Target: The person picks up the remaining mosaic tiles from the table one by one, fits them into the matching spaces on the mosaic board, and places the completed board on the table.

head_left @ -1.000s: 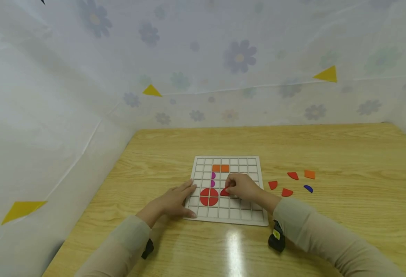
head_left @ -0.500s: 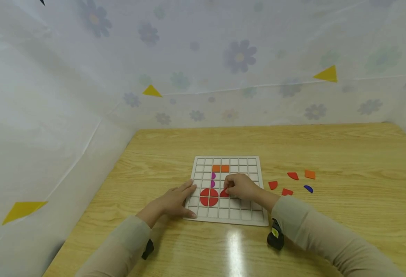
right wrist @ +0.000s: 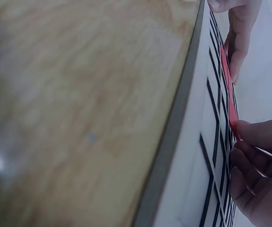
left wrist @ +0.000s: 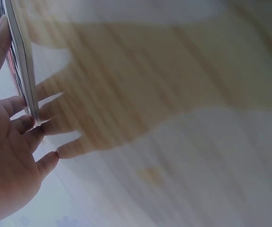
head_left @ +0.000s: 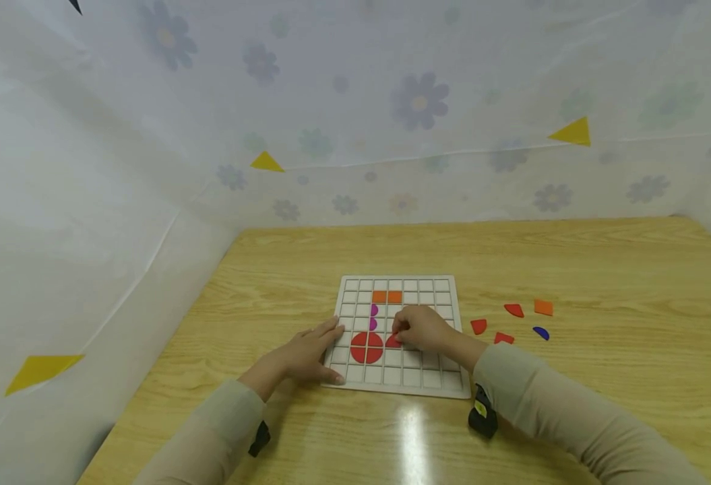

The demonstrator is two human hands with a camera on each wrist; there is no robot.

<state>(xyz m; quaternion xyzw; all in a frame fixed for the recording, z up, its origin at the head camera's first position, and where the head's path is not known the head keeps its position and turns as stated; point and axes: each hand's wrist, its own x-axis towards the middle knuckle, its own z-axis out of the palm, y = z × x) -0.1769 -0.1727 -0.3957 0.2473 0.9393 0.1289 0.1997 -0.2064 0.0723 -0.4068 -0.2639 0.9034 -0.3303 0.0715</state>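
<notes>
A white grid board lies on the table. My left hand rests along its left edge with fingers extended; in the left wrist view the fingertips touch the board's rim. Over the middle of the grid, my right hand pinches a red quarter-circle piece between thumb and finger, down at the board's surface. The fingers partly cover that piece. To its left, several red quarter-circles form a full circle. Above sit two purple half-circles and two orange squares.
Right of the board lie loose pieces: red quarter-circles, an orange square and a blue segment. Behind the wooden table hangs a pale flowered curtain with yellow triangles.
My right hand has shifted very slightly left with the red quarter-circle, and its forearm now covers part of one loose red piece. The left hand stays in place.
</notes>
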